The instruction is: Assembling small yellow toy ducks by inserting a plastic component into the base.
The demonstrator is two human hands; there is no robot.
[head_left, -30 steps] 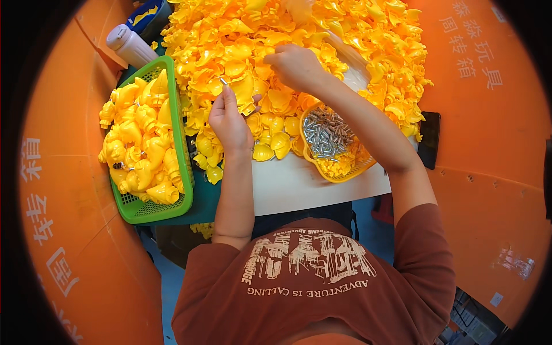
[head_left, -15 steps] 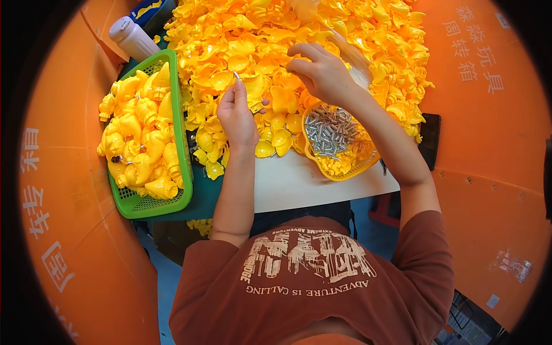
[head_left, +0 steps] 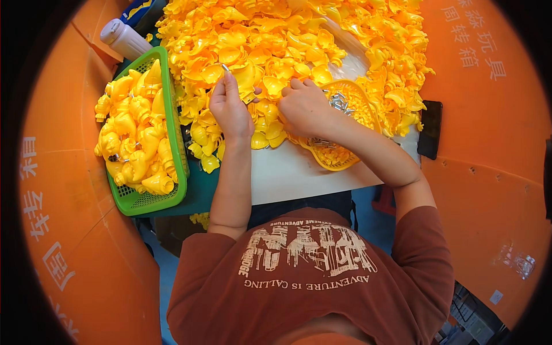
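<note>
Right hand (head_left: 307,109) has dropped from over the yellow plastic shells (head_left: 282,34) to the left side of the yellow mesh basket (head_left: 330,167).
Left hand (head_left: 231,112) keeps its grip on a silver metal pin (head_left: 225,67), pinched beside a curved yellow shell piece (head_left: 246,83); the right, spread before, now curls, and whether its grip grasps anything I cannot tell.

Counter (head_left: 282,183): green at left, white along the front
Yellow shells (head_left: 253,40): heaped across the middle and far part
Yellow basket (head_left: 333,168): by the front edge, touching the shells
Green basket (head_left: 152,205): left side
Pale bottle (head_left: 126,40): just beyond the green basket
</note>
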